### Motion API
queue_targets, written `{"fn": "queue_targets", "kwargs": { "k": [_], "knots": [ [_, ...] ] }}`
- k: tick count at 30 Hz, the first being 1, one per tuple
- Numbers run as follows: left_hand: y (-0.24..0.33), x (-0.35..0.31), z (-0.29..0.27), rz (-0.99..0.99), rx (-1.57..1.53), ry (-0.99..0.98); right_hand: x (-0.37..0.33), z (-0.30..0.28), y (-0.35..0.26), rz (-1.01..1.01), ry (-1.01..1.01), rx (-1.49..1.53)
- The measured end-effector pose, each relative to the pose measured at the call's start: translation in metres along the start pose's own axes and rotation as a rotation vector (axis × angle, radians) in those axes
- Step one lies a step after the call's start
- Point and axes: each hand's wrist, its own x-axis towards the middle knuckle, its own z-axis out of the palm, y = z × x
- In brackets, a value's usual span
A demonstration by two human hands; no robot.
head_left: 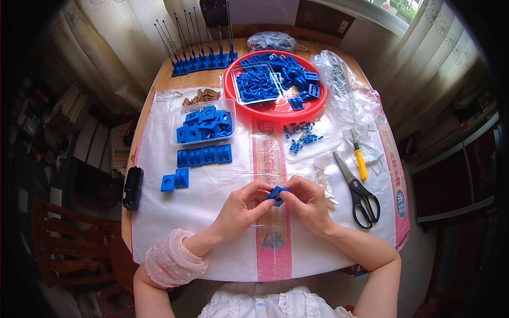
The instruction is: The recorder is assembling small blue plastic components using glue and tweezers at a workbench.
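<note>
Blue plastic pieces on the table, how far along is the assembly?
Done, it seems: a row of blue blocks and two more laid out. In hand: the left hand and right hand pinch one blue piece. Left: many parts fill the clear tray and red basin.

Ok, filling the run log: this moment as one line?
left hand: holds blue plastic part | right hand: pinches same part | where: above white sheet | scissors: unused
</note>
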Motion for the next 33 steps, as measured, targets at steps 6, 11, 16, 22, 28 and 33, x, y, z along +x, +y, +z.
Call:
{"fn": "queue_targets", "kwargs": {
  "k": [6,11,16,22,28,33],
  "knots": [
    [-0.0006,0.0004,0.0006,0.011,-0.001,0.01,-0.0001,-0.0029,0.006,-0.004,-0.004,0.005],
    [-0.0031,0.0005,0.0015,0.038,-0.016,0.019,0.0004,-0.003,0.0051,-0.01,-0.013,0.022],
    [-0.0023,0.0006,0.0003,0.004,-0.018,0.005,0.0005,-0.0031,0.007,-0.02,-0.014,0.045],
    [-0.0019,0.0006,0.0,-0.004,-0.016,-0.004,0.0003,-0.0046,0.0082,-0.02,-0.02,0.039],
    [-0.0015,0.0007,-0.0004,0.005,-0.003,-0.008,0.0006,-0.0026,0.0048,-0.023,-0.021,0.07],
    [-0.0029,0.001,0.0017,0.054,-0.002,0.014,0.0003,-0.0033,0.0053,-0.021,-0.025,0.076]
  ]
}}
